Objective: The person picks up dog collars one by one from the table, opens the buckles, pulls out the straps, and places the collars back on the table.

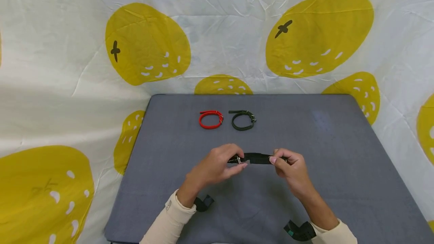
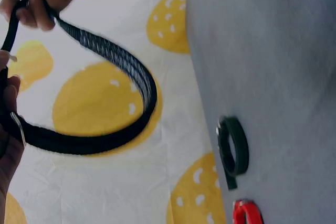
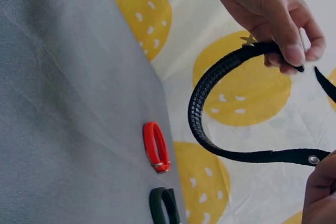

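Note:
Both hands hold a black buckled strap, like a collar [image 1: 259, 158], above the grey table. The fingers and thumb of my left hand [image 1: 217, 165] pinch it beside its metal buckle [image 1: 239, 160]. My right hand [image 1: 292, 170] grips the strap farther right between thumb and fingers. In the right wrist view the black strap [image 3: 197, 111] bows into a loop with a textured inner face, and a round metal rivet [image 3: 313, 159] shows by the right hand. The left wrist view shows the buckle's metal frame [image 2: 19, 128] close to the left hand.
Behind the hands, a red collar [image 1: 211, 119] and a dark green collar [image 1: 242, 120] lie buckled in rings on the grey table [image 1: 162, 123]. A white cloth with yellow fruit shapes [image 1: 227, 40] hangs behind and beside the table.

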A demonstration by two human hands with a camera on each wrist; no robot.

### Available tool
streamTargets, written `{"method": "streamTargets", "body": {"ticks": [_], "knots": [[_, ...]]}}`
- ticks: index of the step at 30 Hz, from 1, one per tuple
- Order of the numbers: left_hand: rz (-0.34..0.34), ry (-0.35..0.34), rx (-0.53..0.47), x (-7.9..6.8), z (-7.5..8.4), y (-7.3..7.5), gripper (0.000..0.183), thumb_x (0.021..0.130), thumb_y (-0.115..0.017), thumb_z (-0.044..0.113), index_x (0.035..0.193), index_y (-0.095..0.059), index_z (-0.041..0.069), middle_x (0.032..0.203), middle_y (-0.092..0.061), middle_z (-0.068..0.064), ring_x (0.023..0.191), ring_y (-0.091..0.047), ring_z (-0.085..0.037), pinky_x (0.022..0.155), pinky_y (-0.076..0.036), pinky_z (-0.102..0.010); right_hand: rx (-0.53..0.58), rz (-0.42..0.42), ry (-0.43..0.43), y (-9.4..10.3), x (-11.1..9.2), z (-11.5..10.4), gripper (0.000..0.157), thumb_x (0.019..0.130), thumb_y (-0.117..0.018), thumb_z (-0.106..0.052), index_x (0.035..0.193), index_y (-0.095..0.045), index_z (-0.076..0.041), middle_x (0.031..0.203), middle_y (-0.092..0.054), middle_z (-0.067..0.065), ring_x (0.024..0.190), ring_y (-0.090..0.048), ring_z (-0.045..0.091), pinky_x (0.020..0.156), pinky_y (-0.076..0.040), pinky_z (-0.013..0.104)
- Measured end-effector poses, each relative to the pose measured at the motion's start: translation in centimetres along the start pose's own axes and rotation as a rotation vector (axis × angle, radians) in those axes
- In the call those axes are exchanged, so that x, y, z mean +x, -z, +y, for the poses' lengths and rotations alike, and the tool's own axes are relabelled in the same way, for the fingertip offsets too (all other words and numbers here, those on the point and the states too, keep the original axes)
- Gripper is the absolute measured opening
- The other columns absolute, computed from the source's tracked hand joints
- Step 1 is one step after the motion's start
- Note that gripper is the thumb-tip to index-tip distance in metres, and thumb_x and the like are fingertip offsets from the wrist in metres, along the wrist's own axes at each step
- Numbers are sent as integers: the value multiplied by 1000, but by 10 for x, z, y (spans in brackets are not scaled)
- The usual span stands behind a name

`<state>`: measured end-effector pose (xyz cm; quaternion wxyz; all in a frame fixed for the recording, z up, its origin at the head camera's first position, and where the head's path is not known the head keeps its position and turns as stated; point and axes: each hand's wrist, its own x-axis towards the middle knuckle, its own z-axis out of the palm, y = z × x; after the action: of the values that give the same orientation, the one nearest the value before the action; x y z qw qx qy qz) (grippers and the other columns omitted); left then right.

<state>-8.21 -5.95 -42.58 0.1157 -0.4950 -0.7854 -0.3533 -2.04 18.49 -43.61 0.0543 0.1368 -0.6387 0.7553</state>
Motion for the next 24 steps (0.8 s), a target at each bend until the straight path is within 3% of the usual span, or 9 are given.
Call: {"method": "streamTargets", "body": {"ticks": [6,9,12,14,16,20,24], "knots": [[70,-21,97,-4,-11,6,34,79,-87,14,87,-54,10,80,-56,2,70,-50,-6,64,-43,-13,231,39,116,6,-3,3,28,104,-39,8,85,-57,-2,62,-27,6,47,-23,19,43,-17,33],[110,-1,159,-6,-15,7,30,80,-84,10,86,-54,10,81,-57,1,71,-52,-8,64,-46,-16,320,35,216,8,-3,4,17,105,-45,-2,97,-59,0,66,-31,7,50,-25,19,44,-17,31],[159,17,234,-11,-20,9,24,82,-81,8,88,-57,9,84,-60,-1,73,-56,-10,67,-50,-20,347,59,334,9,-3,5,8,100,-54,4,102,-59,9,72,-46,8,51,-31,19,43,-22,31],[195,44,278,-15,-24,10,23,83,-80,8,89,-58,8,86,-62,-2,74,-59,-13,68,-52,-24,300,123,385,9,-3,5,7,96,-53,14,98,-59,13,75,-55,9,49,-36,19,41,-26,31],[225,97,298,-21,-27,13,22,83,-80,9,88,-58,8,87,-63,-3,75,-59,-14,67,-52,-26,228,209,373,9,-3,4,13,95,-48,20,94,-60,15,79,-60,10,47,-41,18,40,-31,29],[237,297,291,-37,-32,18,20,85,-80,14,84,-61,10,85,-61,-1,74,-52,-16,63,-47,-29,-34,383,162,14,-8,2,21,102,-46,7,95,-63,16,80,-66,6,45,-48,15,43,-41,24],[171,582,177,-55,-36,22,21,90,-77,19,81,-60,13,80,-55,-2,72,-44,-13,63,-41,-28,-484,427,-83,28,-16,12,26,105,-52,-12,106,-71,5,80,-65,-2,50,-48,7,48,-41,21]]}}
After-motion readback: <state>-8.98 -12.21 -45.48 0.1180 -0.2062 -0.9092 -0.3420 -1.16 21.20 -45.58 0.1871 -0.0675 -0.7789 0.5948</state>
